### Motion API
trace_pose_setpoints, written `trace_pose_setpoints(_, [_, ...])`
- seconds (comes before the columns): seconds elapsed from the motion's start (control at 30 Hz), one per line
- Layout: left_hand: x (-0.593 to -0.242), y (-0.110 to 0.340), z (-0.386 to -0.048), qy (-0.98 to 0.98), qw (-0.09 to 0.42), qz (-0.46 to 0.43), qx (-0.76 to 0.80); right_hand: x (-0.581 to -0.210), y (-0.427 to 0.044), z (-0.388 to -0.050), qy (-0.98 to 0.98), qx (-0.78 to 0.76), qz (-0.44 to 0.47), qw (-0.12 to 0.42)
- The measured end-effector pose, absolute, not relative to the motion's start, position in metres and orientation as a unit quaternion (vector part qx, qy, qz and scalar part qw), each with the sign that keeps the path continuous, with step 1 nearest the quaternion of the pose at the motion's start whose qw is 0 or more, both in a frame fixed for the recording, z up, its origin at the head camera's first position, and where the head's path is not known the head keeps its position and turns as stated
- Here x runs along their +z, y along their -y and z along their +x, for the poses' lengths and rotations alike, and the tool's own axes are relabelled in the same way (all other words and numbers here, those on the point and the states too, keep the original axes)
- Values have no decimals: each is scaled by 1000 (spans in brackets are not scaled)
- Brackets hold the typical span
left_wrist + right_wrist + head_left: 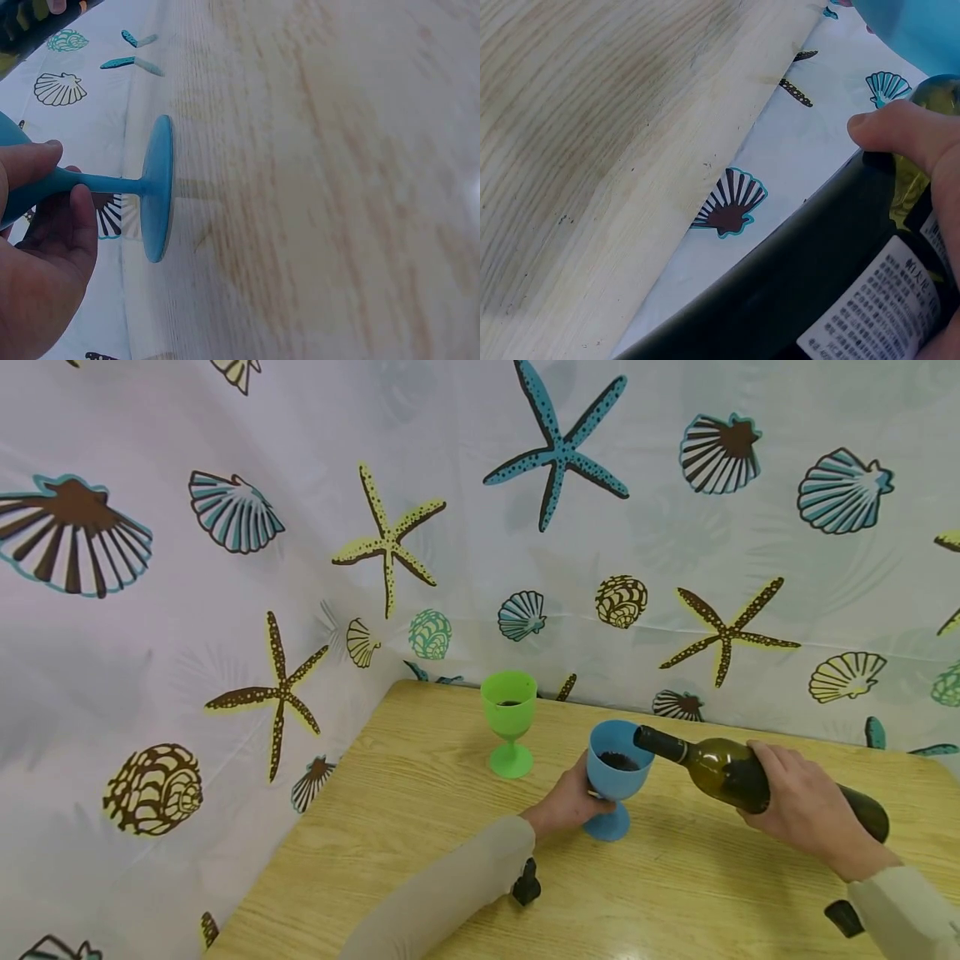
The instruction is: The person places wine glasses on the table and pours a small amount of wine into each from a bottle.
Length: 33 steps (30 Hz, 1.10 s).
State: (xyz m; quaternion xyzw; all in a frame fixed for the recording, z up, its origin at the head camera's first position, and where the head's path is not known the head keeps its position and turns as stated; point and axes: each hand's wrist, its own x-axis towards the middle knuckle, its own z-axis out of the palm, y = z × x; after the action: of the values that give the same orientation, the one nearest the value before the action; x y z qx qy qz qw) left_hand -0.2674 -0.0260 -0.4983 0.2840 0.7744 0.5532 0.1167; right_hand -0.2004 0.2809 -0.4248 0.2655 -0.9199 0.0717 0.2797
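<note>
A blue goblet (617, 777) with dark liquid inside is gripped by my left hand (572, 802) under its bowl. The left wrist view shows fingers and thumb around the bowl's lower part and the stem, and the goblet's round foot (157, 189) at the table surface. My right hand (798, 797) holds a dark green wine bottle (723, 768) around its body. The bottle is tilted nearly level, its mouth at the goblet's right rim. In the right wrist view, a white printed label (874, 311) shows on the bottle.
A green goblet (510, 714) with some dark liquid stands upright behind and left of the blue one. Under everything is a wooden table (420, 827). A curtain (465, 527) printed with shells and starfish hangs along the table's back and left edges.
</note>
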Motion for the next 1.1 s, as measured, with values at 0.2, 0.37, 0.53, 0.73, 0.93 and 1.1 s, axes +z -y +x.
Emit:
trace_pose_setpoints(0.2, [-497,26,-268,-780,119,278,548,-428,-278,-201,922,78,261,276])
trace_pose_setpoints(0.37, [-497,26,-269,-783,120,277,544,-431,-273,-200,927,98,249,262])
trace_pose_setpoints(0.53, [-498,26,-269,-785,111,280,541,-437,-267,-199,934,136,228,241])
trace_pose_setpoints(0.73, [-495,26,-266,-784,111,280,543,-445,-261,-199,939,184,205,207])
trace_pose_setpoints(0.93, [-501,25,-270,-787,114,281,537,-449,-253,-200,937,219,193,192])
trace_pose_setpoints(1.1, [-500,26,-270,-789,116,278,535,-451,-248,-202,935,237,186,189])
